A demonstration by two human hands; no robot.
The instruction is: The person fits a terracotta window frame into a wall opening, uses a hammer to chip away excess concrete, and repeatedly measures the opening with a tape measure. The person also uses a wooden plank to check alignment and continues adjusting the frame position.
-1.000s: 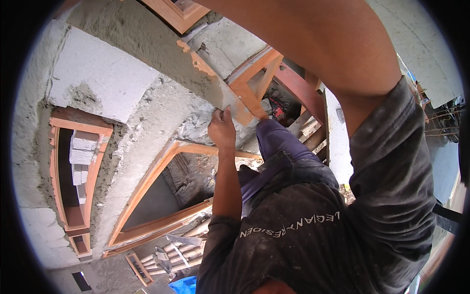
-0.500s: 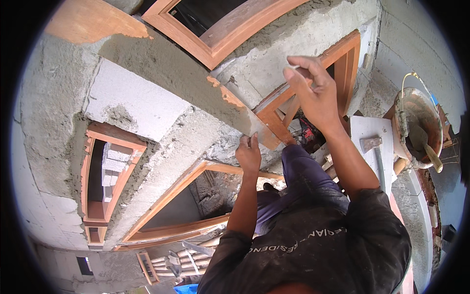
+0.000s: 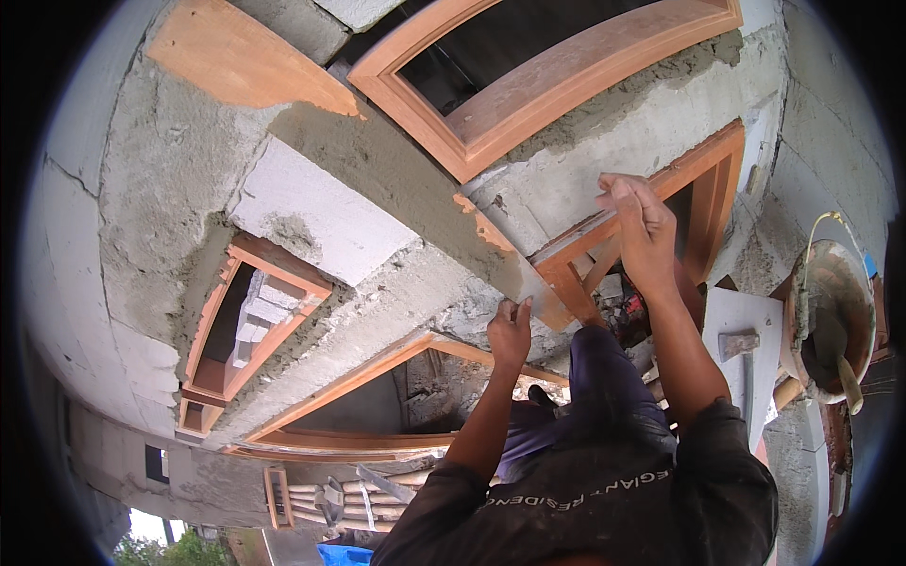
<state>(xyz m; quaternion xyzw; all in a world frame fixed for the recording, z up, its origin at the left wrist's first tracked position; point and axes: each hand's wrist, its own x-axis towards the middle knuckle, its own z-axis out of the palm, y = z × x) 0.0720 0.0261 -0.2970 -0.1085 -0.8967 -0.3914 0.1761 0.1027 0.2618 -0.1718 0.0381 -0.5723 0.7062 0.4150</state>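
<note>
A long wooden board [image 3: 255, 58] runs diagonally from the upper left to the centre, with grey mortar [image 3: 377, 174] smeared over much of it. My left hand [image 3: 511, 333] is closed in a pinch beside the board's lower end; what it holds, if anything, is too small to see. Higher and to the right, my right hand [image 3: 645, 226] is raised in front of a wooden window frame [image 3: 576, 247]. Its thumb and fingers are pressed together, and nothing I can name shows between them.
Another wooden frame [image 3: 528, 113] sits at the top, and a small one [image 3: 215, 373] at the left. On my right, a hammer [image 3: 739, 344] lies on a pale board [image 3: 731, 307]. A bucket [image 3: 800, 325] holds a trowel [image 3: 847, 385]. Below left are stacked poles [image 3: 349, 505].
My right hand's thumb and fingers, apart before, have come together. My left hand stays pinched by the board's end. The whole view has shifted, so the scene sits lower and further right.
</note>
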